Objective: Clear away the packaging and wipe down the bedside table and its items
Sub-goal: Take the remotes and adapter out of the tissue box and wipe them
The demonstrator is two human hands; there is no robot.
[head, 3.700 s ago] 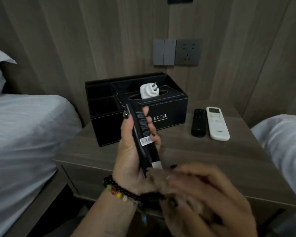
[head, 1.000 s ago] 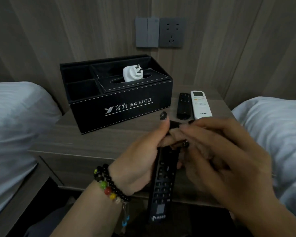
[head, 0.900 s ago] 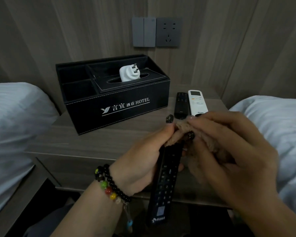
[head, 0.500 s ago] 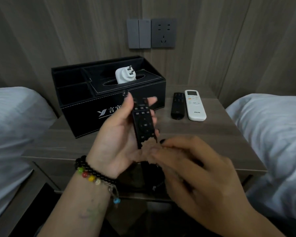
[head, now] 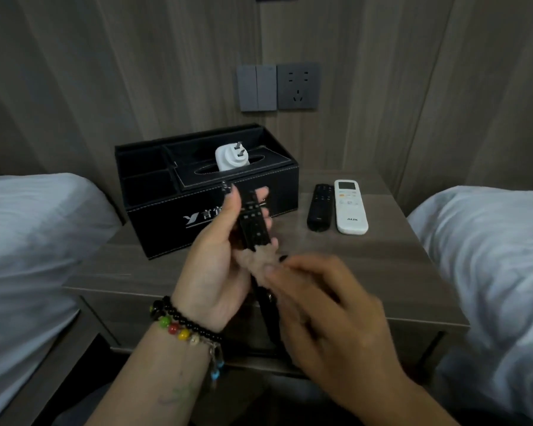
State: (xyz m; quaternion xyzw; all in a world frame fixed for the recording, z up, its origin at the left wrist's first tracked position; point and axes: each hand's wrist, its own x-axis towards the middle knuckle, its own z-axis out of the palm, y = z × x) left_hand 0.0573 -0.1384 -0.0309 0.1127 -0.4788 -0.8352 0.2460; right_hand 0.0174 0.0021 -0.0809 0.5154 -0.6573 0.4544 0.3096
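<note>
Surface finishes around the bedside table (head: 366, 265)

Your bedside table shows matt wood grain, as does the wall panelling (head: 136, 72) behind it. On it, the organiser box (head: 216, 222) looks like black stitched leatherette; the charger plug (head: 230, 156) on top is smooth white plastic with metal prongs. Above the table, you hold a fuzzy brown cloth (head: 257, 262) against a black plastic remote (head: 254, 224).

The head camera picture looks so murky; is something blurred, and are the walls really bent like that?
Head view: the room is dim and grainy. The right hand and the cloth it presses on the remote smear with motion blur; the left hand gripping the remote is sharper. The wide lens bows the wall panels toward the edges. The white remote on the table reads clearly.
</note>
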